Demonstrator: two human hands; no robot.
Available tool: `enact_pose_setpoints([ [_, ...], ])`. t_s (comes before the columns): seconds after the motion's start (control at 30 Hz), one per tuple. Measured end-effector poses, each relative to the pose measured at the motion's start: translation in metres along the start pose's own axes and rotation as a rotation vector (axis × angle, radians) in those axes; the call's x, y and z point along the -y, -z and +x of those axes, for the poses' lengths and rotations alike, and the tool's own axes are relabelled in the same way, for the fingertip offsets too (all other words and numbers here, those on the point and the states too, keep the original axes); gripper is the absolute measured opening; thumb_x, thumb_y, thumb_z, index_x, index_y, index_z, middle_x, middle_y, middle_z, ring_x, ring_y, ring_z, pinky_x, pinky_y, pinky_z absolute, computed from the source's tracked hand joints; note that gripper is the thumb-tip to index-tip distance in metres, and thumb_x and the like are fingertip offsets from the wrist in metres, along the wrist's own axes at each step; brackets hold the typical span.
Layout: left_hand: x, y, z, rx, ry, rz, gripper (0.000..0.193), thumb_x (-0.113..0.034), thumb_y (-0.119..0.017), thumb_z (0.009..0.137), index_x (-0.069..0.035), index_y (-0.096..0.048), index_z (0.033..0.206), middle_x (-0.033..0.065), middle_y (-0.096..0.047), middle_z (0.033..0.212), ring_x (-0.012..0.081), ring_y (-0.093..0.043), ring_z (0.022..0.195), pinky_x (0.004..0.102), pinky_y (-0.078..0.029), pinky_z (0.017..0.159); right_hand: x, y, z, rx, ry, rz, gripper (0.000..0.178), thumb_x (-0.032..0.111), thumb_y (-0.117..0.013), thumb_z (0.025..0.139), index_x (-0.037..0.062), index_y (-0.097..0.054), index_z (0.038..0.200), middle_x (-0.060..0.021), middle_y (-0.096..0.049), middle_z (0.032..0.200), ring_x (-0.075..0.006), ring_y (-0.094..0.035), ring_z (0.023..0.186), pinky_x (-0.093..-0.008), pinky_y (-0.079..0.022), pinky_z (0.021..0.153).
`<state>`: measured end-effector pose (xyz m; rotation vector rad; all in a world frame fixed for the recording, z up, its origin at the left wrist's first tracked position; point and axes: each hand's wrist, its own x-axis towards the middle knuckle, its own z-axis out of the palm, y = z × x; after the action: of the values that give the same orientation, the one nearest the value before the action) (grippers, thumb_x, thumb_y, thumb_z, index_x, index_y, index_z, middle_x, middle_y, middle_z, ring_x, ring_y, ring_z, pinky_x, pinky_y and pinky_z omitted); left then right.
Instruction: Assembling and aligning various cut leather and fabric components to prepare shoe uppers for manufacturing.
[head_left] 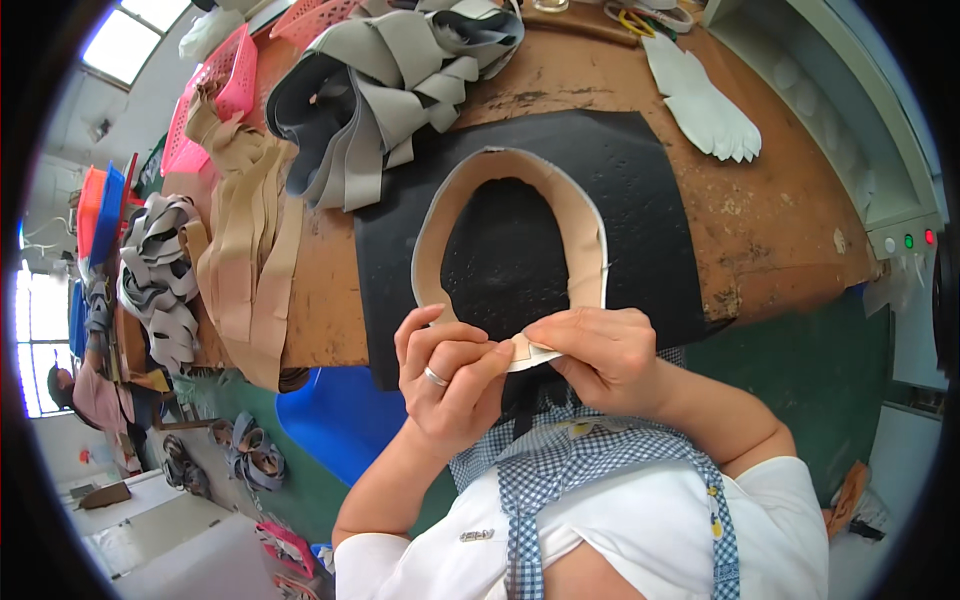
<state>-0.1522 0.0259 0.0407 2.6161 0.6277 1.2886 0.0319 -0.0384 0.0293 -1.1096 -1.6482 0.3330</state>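
A long tan strip [583,235] with a pale outer face is bent into an upright loop over a black mat [650,190]. Both its ends come together near the mat's front edge, between my two hands. My left hand [450,375], with a ring on one finger, is closed around one end, its fingers curled. My right hand [605,350] pinches the other end between thumb and fingers. The fingertips nearly meet at the joined ends, where a short tan-and-white piece [530,352] shows. How the ends overlap is partly hidden by my fingers.
Grey strips [390,100] are heaped behind the mat's left corner, and tan strips [245,240] hang over the table edge. Pink baskets [225,85] stand farther back. A flat white glove-shaped piece [700,100] lies at the far right. A blue seat [335,420] is below the table.
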Motion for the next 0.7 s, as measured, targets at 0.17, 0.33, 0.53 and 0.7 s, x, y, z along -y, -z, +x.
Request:
enact_pose_setpoints([
  [0.17,-0.005,-0.01,0.005,-0.092,0.154,-0.182,0.032,0.011,-0.077,0.057,-0.005,-0.069,0.084,0.0051,-0.062,0.077,0.0243,-0.063,0.08,0.0367,-0.053,0.072,0.006,0.012,0.007,-0.029,0.124,-0.252,0.03,0.0,-0.073,0.073,-0.0023,-0.072,0.103,-0.0109,-0.067,0.093,-0.0194,-0.069,0.075,-0.0276,-0.057,0.061],
  [0.33,0.001,-0.003,0.01,-0.009,0.103,-0.169,0.033,0.008,-0.077,0.057,-0.004,-0.07,0.087,0.0049,-0.062,0.078,0.0245,-0.063,0.083,0.0361,-0.053,0.07,0.002,0.021,0.008,0.015,0.314,-0.3,0.035,0.002,-0.076,0.068,0.0,-0.073,0.103,-0.0094,-0.067,0.093,-0.0172,-0.068,0.073,-0.0242,-0.057,0.058],
  [0.53,0.008,-0.002,0.001,0.023,0.02,-0.13,0.032,0.002,-0.078,0.058,-0.005,-0.07,0.089,0.0048,-0.062,0.081,0.024,-0.063,0.084,0.0404,-0.053,0.079,-0.004,0.019,0.001,0.024,0.402,-0.407,0.024,0.004,-0.076,0.07,-0.0006,-0.071,0.093,-0.0084,-0.068,0.091,-0.0182,-0.068,0.075,-0.0265,-0.058,0.061],
  [0.7,0.008,-0.002,0.009,0.171,-0.002,-0.092,0.029,-0.004,-0.077,0.064,-0.005,-0.07,0.092,0.0047,-0.064,0.086,0.0229,-0.064,0.085,0.0414,-0.053,0.085,-0.015,0.013,-0.007,0.06,0.349,-0.349,0.021,0.004,-0.072,0.074,-0.0021,-0.069,0.093,-0.009,-0.066,0.088,-0.0215,-0.068,0.072,-0.0305,-0.059,0.067],
])
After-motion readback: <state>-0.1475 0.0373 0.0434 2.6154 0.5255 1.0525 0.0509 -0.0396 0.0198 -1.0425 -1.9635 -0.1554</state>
